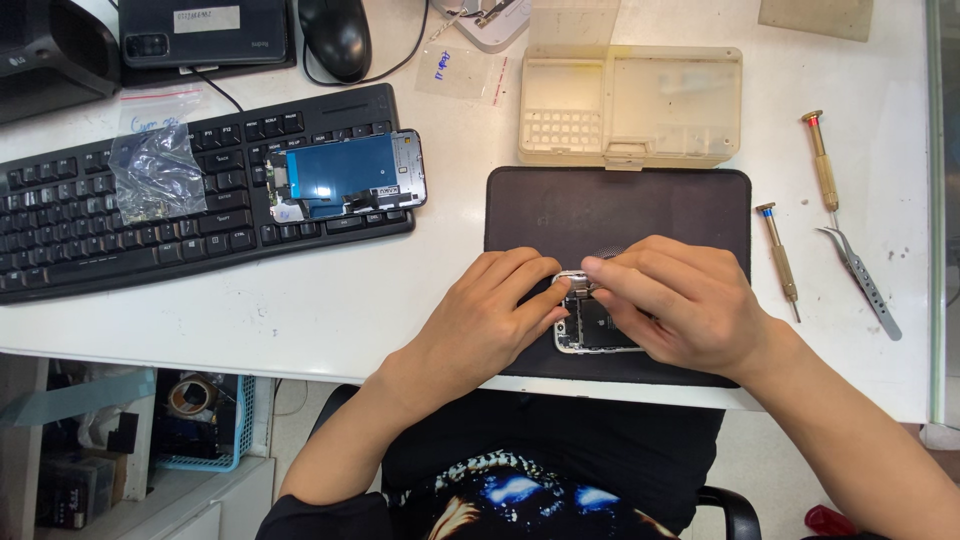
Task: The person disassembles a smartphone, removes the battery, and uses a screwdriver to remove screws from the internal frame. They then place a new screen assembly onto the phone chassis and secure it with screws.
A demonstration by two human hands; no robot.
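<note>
Two hands meet over an opened phone (590,330) lying on a dark work mat (560,215). The left hand (490,315) curls its fingers against the phone's top edge; the right hand (685,300) pinches a small part there. Beyond the mat sits a beige parts box (630,105); a keyboard (130,215) lies left, two screwdrivers (780,260) and tweezers (862,280) right.

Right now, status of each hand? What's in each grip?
Left hand: fingers curled on the top end of the opened phone, steadying it on the dark mat.
Right hand: fingertips pinched at the phone's top edge; whether they hold a part cannot be told.
</note>
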